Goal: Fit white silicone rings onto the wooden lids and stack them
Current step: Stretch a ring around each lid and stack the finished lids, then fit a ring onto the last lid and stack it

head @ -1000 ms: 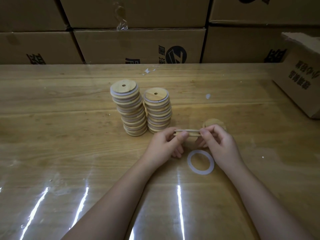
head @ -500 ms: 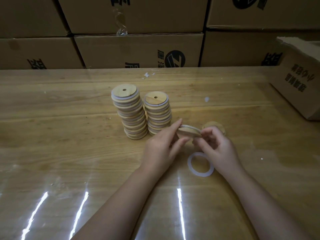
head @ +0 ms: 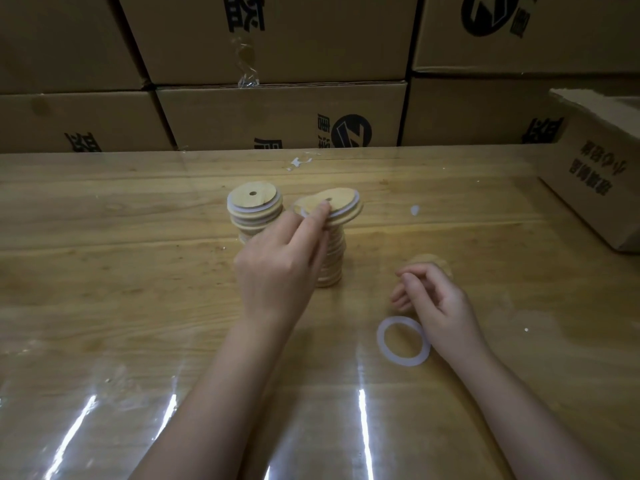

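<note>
The loose white silicone ring (head: 405, 361) lies flat on the wooden table (head: 104, 271), at about 7 o'clock from the right hand (head: 440, 306). This hand has its fingers loosely curled and holds nothing. The bare round wooden lid (head: 431, 261) is just behind it, at 12 o'clock, so the right hand is the nearer one for both.

Farther away, the left hand (head: 280, 271) pinches the round wooden lid with a white ring fitted (head: 341, 207), with the index finger on top. I judge that this lid sits a little toward 3 o'clock over the right stack of ringed wooden lids (head: 332, 265) and must shift toward 9 o'clock.
</note>
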{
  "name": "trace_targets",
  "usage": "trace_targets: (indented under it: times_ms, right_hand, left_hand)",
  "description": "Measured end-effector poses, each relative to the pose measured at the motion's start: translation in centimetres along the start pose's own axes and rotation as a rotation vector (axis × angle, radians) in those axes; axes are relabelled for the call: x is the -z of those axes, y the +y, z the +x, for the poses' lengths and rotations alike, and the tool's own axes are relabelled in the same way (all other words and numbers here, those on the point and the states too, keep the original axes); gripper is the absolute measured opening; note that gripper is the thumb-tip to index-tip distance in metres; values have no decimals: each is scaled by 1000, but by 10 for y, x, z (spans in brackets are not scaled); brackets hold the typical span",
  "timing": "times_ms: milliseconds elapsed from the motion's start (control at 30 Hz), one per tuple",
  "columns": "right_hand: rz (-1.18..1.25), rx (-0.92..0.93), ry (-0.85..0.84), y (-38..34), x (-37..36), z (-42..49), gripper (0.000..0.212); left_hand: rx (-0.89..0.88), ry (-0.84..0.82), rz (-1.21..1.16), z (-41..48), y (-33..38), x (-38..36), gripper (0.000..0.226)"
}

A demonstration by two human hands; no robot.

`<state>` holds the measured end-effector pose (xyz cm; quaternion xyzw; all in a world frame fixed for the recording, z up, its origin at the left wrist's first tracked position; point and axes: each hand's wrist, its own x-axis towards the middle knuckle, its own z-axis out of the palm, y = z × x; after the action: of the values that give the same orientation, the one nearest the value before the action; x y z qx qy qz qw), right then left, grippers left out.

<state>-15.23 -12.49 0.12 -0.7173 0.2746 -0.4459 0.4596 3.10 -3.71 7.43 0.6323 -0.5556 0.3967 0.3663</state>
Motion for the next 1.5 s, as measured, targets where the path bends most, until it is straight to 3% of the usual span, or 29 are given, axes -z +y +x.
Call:
trace_targets:
  times_ms: [167, 400, 600, 733, 833, 933, 1033, 1133, 1233, 1400, 1500]
  right_hand:
    - [-15, -22, -14, 3, 0, 1, 13]
    - [-3, -32, -19, 0, 0, 1, 19]
    - [3, -38, -17, -1, 0, 1, 23]
    - [-11, -35, -16, 0, 1, 0, 20]
    - [-97, -10, 89, 2, 2, 1, 15]
    - [-198, -23, 313, 1, 8, 5, 16]
    - [-504, -112, 431, 4, 16, 7, 19]
    - [-760, -330, 263, 5, 17, 7, 41]
    - [-884, -378, 96, 6, 17, 7, 45]
    - [-865, -347, 115, 2, 17, 6, 37]
    - [-861, -348, 130, 4, 20, 7, 35]
  left_hand:
    - [26, -84, 134, -4, -7, -9, 17]
    - [165, -173, 93, -14, -6, -20, 34]
    - [29, -186, 56, -24, -1, -23, 29]
    - [87, -243, 41, -27, 0, -25, 37]
    - [-3, -257, -51, -27, 7, -23, 35]
    - [38, -500, -328, -35, 29, -20, 29]
    - [132, -815, -357, -51, 48, -28, 40]
    - [88, -884, -342, -59, 53, -35, 44]
    - [80, -874, -413, -59, 50, -35, 35]
    - [130, -848, -488, -60, 48, -36, 25]
    - [274, -799, -574, -59, 46, -37, 25]
